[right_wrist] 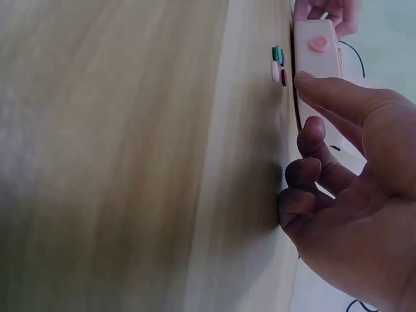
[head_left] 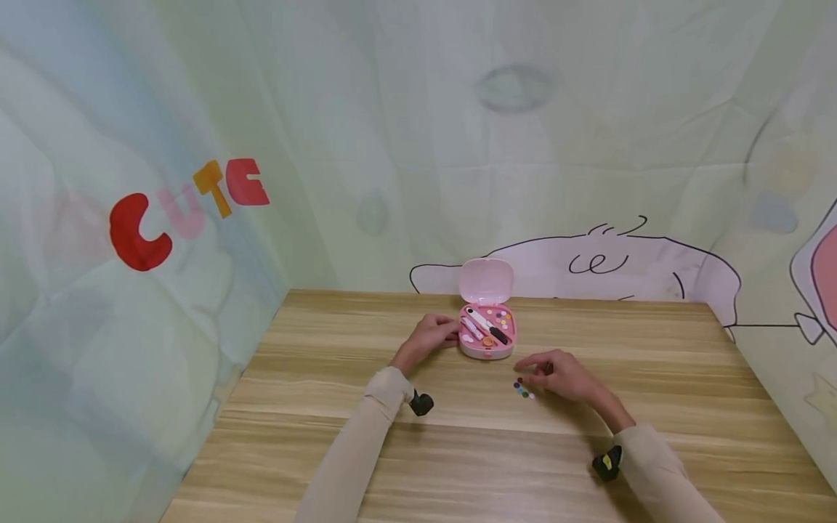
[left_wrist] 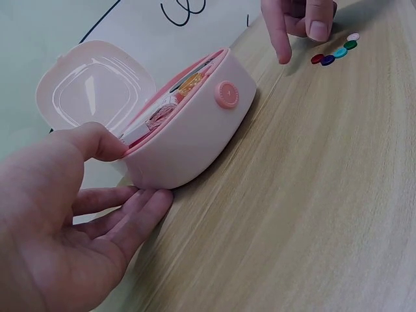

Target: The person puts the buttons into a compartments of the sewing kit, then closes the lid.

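Your left hand (head_left: 437, 333) pinches the box (left_wrist: 188, 140), some buttons (head_left: 508, 317) already inside; five table buttons (left_wrist: 340, 52) remain near your loosely bent, empty right hand (head_left: 564, 373).

a wood-grain table (head_left: 471, 472) stands before pale green fabric (head_left: 405, 109) printed with colourful letters (head_left: 214, 190) and a cartoon figure (head_left: 654, 265).

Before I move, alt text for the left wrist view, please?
The left hand holds one end of an open pink sewing case, thumb at its rim, fingertips by its base. Farther off, the right hand is beside small buttons, red, navy, light blue, green and pale pink, on a wood-grain table.
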A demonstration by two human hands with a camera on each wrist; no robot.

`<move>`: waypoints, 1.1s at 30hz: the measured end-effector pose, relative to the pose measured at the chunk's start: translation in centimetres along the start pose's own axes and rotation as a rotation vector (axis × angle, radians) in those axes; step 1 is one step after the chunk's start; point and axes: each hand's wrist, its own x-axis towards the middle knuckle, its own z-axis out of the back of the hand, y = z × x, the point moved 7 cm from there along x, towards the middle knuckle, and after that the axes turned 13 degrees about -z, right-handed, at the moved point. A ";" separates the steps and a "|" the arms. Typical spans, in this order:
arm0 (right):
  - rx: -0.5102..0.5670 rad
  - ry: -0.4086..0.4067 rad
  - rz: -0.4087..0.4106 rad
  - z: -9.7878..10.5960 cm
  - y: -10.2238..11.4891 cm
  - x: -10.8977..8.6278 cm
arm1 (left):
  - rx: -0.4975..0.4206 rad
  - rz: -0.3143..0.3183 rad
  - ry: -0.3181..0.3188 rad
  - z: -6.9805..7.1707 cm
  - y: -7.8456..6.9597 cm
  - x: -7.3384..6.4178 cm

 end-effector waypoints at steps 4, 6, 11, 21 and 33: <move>-0.019 -0.010 0.018 -0.2 0.1 0.0 | -0.012 -0.004 -0.002 0.0 0.0 0.1; -0.024 -0.007 0.029 -0.4 0.3 0.0 | -0.009 -0.002 -0.005 0.0 0.0 0.1; -0.025 -0.004 0.046 -0.6 0.6 -0.2 | 0.000 0.004 -0.003 0.0 0.0 0.1; -0.014 -0.046 0.089 -0.8 0.9 -0.3 | -0.016 -0.010 0.000 -0.1 0.1 0.2; -0.024 -0.061 0.100 -0.9 0.6 -0.3 | -0.006 0.006 0.001 -0.1 0.3 0.3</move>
